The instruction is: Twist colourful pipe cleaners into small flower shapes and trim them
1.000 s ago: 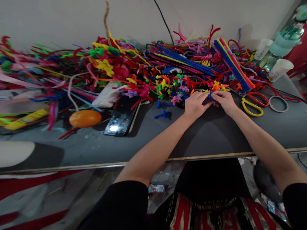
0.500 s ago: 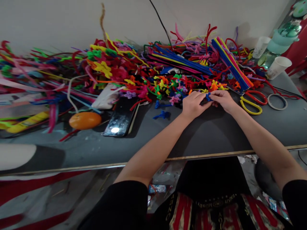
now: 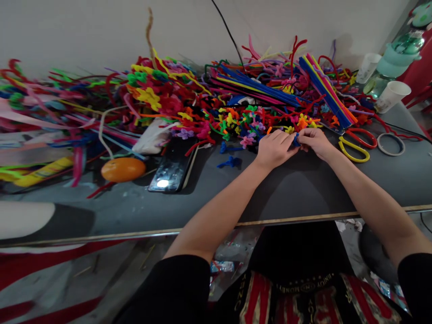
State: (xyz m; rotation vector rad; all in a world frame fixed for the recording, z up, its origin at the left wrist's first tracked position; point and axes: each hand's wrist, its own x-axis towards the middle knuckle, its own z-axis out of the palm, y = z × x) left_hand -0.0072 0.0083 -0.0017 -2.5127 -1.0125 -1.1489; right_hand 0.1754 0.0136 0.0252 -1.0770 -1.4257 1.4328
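Between my two hands is a small blue pipe-cleaner piece [image 3: 296, 140], mostly covered by fingers. My left hand [image 3: 275, 148] is closed on its left side, back of the hand up. From the right, my right hand [image 3: 313, 141] pinches the same piece. On the grey table [image 3: 297, 193], left of my left hand, lie a blue pipe-cleaner flower [image 3: 230, 162] and another blue piece [image 3: 223, 147]. Small coloured flowers [image 3: 248, 140] are heaped just beyond my hands.
Scissors with red and yellow handles [image 3: 354, 149] and a tape roll [image 3: 390, 144] lie at the right. Paper cups [image 3: 393, 96] stand behind. A phone [image 3: 170, 168] and an orange oval object [image 3: 123, 169] lie left. Pipe-cleaner bundles [image 3: 327, 92] fill the back.
The fingers of my left hand have turned slightly over the blue piece, which now shows less and at a different angle. Both hands stay together in nearly the same place.
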